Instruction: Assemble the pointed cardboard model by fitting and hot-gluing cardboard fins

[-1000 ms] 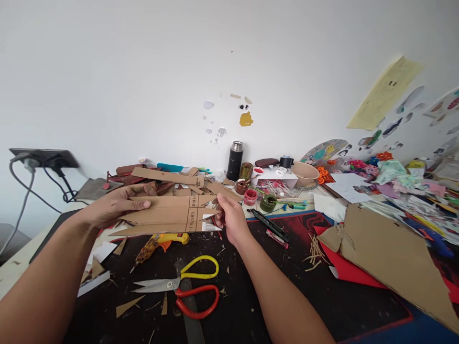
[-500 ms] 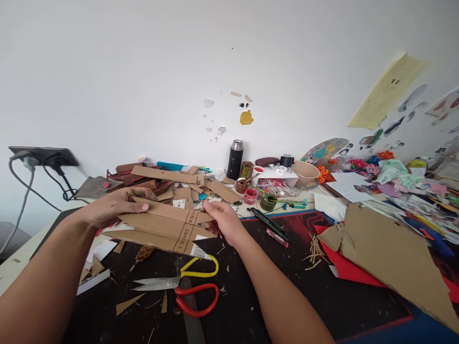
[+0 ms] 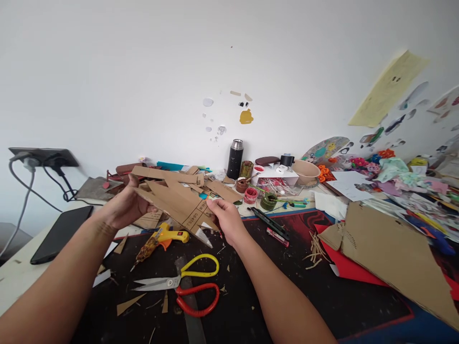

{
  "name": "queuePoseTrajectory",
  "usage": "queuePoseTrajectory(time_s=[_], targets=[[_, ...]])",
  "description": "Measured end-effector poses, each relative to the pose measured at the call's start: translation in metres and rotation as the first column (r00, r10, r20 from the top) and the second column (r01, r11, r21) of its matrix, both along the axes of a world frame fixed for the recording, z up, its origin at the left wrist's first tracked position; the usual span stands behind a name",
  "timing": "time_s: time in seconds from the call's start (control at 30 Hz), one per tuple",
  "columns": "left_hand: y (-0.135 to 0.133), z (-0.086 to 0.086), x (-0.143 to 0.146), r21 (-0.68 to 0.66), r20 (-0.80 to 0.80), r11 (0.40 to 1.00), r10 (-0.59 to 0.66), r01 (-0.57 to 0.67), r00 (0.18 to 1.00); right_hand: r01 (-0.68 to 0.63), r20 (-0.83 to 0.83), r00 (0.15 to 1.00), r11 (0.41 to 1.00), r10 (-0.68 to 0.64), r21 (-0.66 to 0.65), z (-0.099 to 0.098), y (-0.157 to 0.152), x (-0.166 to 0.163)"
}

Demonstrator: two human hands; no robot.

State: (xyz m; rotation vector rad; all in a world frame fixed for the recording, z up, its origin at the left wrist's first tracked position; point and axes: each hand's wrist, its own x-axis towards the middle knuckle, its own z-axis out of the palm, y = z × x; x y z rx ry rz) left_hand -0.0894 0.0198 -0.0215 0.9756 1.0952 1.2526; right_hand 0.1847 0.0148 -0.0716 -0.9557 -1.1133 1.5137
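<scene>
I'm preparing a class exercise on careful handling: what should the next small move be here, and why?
Perhaps close the left hand on the printed cardboard piece: that hand looks loosely open, while the right hand pinches the opposite end and the piece is tilted.

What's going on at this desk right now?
Someone is handling a cut piece of cardboard above a dark mat. The right hand grips its right end, while the left hand is at the other end; its grip isn't clear. Closer to the person, the scissors lie across a grey strip, and a yellow glue gun rests nearby. A phone lies off to the left.
</scene>
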Motion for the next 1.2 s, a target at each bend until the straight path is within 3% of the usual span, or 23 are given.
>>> queuePoseTrajectory(time_s=[0.13,0.37,0.53,0.6,0.7,0.83,1.0,1.2], targets=[[-0.008,0.004,0.027,-0.059,0.06,0.996,-0.06,0.063,0.996,0.052,-0.108,0.992,0.996,-0.06,-0.075,-0.001,0.003,-0.001],[-0.013,0.014,0.043,0.058,0.179,0.978,-0.206,0.199,0.962,0.054,-0.248,0.964,0.983,-0.096,-0.174,-0.002,0.006,-0.002],[-0.024,0.01,0.058,0.019,0.082,0.931,-0.366,0.365,0.927,0.089,-0.263,0.956,0.982,-0.132,-0.169,-0.003,0.009,-0.002],[-0.028,0.009,0.067,-0.013,0.019,0.954,-0.298,0.298,0.954,0.087,-0.25,0.961,0.987,-0.119,-0.135,-0.003,0.008,-0.003],[-0.029,0.011,0.076,-0.067,-0.007,0.994,-0.082,0.082,0.997,0.06,-0.164,0.984,0.994,-0.074,-0.09,-0.002,0.004,-0.003],[-0.017,0.013,0.071,-0.045,0.045,0.99,0.139,-0.137,0.989,-0.033,-0.108,0.994,0.998,0.027,-0.059,0.003,-0.001,-0.002],[-0.005,0.013,0.053,-0.001,0.064,0.96,0.279,-0.279,0.958,-0.03,-0.116,0.993,0.996,0.019,-0.089,0.006,-0.001,-0.001],[-0.002,0.014,0.045,0.011,0.067,0.945,0.324,-0.326,0.944,0.002,-0.129,0.992,0.994,-0.016,-0.106,0.005,0.001,0.0]])
